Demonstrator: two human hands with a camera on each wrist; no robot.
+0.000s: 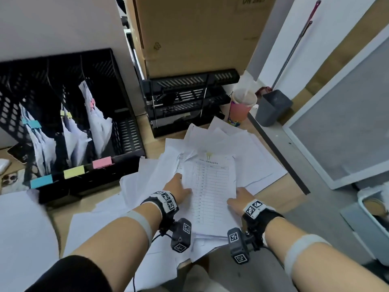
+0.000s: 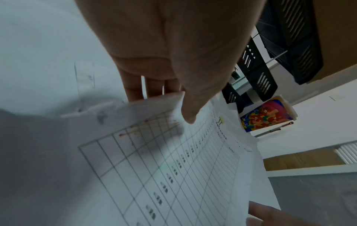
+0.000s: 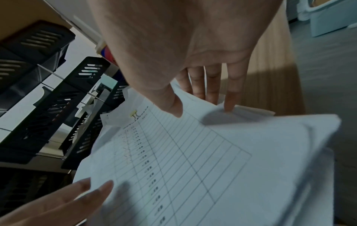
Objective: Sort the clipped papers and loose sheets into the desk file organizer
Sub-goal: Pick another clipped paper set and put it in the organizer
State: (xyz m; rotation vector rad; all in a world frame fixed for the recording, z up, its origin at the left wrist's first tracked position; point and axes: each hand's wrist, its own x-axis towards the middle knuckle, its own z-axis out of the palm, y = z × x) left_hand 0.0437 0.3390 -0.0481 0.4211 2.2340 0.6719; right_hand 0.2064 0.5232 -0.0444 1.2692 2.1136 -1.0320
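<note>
Brown cardboard boxes (image 1: pixel 200 32) rise at the back of the wooden bench (image 1: pixel 271 192), the biggest things here. Left of them stands the black mesh desk file organizer (image 1: pixel 69 114), its upright slots already holding bundles of clipped papers (image 1: pixel 99 121); blue, yellow and pink labels (image 1: pixel 74 172) run along its front lip. Beside it, under the boxes, sits a black stacked letter tray (image 1: pixel 185 102), and just right of that a pink paper cup (image 1: pixel 242 106) and a grey bin (image 1: pixel 273 107).

A spread of loose sheets (image 1: pixel 248 152) covers the middle of the bench. On top lies the clipped stack (image 1: pixel 210 186), its top page a printed table, fastened at the far edge by a small yellow binder clip (image 1: pixel 209 154).

The left hand (image 1: pixel 179 187) takes the stack's left edge, thumb on top and fingers (image 2: pixel 133 90) tucked beneath, so its grip is closed on the paper. The right hand (image 1: pixel 240 199) holds the right edge the same way, thumb pressing the page and fingertips (image 3: pixel 230 105) reaching under the sheets. Whether the stack is off the pile, I cannot tell
</note>
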